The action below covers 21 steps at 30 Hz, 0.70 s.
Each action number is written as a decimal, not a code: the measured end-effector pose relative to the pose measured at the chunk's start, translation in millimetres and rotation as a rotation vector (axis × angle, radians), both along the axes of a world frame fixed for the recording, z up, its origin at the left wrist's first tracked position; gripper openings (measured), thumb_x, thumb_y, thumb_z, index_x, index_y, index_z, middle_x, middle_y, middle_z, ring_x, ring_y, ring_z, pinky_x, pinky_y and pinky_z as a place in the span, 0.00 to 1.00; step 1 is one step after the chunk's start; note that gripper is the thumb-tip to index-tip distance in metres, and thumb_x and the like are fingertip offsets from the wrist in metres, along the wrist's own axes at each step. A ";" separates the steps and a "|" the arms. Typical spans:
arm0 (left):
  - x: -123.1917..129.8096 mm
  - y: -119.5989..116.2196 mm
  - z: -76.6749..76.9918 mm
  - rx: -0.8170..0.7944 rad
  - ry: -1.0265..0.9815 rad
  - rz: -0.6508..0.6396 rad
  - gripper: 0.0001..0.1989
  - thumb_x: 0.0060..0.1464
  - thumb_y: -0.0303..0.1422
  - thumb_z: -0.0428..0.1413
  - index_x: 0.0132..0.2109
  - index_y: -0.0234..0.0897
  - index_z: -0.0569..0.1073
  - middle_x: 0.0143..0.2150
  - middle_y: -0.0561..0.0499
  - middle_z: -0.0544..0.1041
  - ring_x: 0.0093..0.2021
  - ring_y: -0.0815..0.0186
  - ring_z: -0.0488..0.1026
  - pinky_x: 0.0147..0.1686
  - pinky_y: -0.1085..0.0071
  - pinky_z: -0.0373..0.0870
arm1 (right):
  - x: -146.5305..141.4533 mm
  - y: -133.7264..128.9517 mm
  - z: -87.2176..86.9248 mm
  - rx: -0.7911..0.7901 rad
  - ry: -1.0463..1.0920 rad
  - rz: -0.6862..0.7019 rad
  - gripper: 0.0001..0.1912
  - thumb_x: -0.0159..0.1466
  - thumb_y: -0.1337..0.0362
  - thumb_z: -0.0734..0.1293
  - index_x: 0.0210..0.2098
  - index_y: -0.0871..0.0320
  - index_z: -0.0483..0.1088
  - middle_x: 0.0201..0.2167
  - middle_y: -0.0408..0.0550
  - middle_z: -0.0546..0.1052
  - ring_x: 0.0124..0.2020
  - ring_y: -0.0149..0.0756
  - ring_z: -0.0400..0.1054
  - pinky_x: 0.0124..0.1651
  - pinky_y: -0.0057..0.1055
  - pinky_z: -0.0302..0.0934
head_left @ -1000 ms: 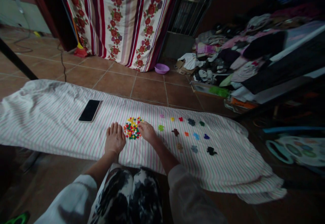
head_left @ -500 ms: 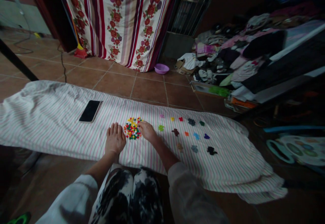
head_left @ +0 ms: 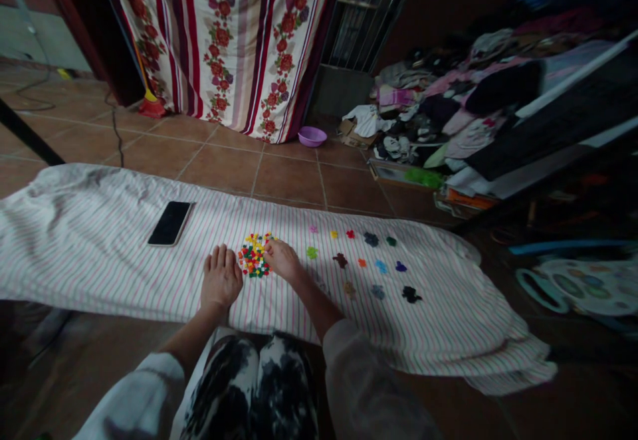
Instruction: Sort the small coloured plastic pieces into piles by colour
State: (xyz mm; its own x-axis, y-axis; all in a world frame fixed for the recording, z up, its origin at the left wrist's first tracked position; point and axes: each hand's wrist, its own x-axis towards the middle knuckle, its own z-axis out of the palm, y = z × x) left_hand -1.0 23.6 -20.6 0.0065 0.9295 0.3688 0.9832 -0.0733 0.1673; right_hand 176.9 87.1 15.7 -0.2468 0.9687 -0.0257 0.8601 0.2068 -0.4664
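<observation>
A pile of small coloured pieces (head_left: 254,257), mixed red, yellow, green, orange and white, lies on the striped cloth (head_left: 124,274). My left hand (head_left: 221,279) rests flat just left of the pile, fingers stretched out. At the pile's right edge is my right hand (head_left: 283,259), its fingers pinched together; whatever is between the fingertips is too small to make out. To the right lie several small heaps sorted by colour, among them a lime green heap (head_left: 312,252), a brown heap (head_left: 340,260), a light blue heap (head_left: 381,266) and a black heap (head_left: 411,294).
A phone (head_left: 170,223) lies on the cloth left of my hands. Beyond the cloth, a purple basin (head_left: 312,137) stands on the tiled floor near a floral curtain (head_left: 239,41). Clothes are heaped (head_left: 448,108) at the right, and a patterned plastic chair (head_left: 588,287) stands at the far right.
The whole view has shifted slightly, so things appear a little further left. My right hand stays pinched at the pile's edge, and my left hand stays flat beside it.
</observation>
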 end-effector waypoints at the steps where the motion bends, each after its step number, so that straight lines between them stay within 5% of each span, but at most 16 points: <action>1: 0.0 0.0 0.1 -0.004 0.001 -0.002 0.23 0.60 0.34 0.41 0.55 0.27 0.70 0.62 0.32 0.68 0.65 0.47 0.61 0.61 0.50 0.58 | 1.5 0.3 -0.8 0.007 0.026 -0.007 0.06 0.61 0.70 0.64 0.36 0.56 0.72 0.36 0.46 0.78 0.39 0.33 0.71 0.42 0.26 0.60; 13: -0.4 0.1 -1.9 -0.014 -0.003 -0.006 0.23 0.60 0.34 0.41 0.55 0.25 0.70 0.62 0.31 0.68 0.65 0.45 0.61 0.62 0.49 0.57 | 62.9 31.3 -5.3 0.112 0.343 -0.339 0.10 0.59 0.70 0.63 0.36 0.54 0.74 0.34 0.43 0.79 0.36 0.32 0.73 0.42 0.27 0.65; 21: -0.9 1.0 -4.9 -0.004 0.007 -0.004 0.23 0.60 0.34 0.42 0.56 0.25 0.70 0.62 0.32 0.68 0.66 0.45 0.60 0.62 0.50 0.57 | 121.5 64.5 -11.7 0.150 0.218 -0.594 0.14 0.59 0.72 0.62 0.39 0.57 0.76 0.39 0.48 0.80 0.42 0.35 0.74 0.51 0.31 0.65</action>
State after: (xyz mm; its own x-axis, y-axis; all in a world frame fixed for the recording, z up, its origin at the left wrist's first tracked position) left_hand -1.9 24.6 -25.5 0.0127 0.9308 0.3653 0.9840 -0.0766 0.1610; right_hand 298.4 151.6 4.1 0.3481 0.9309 0.1107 0.7369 -0.1988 -0.6461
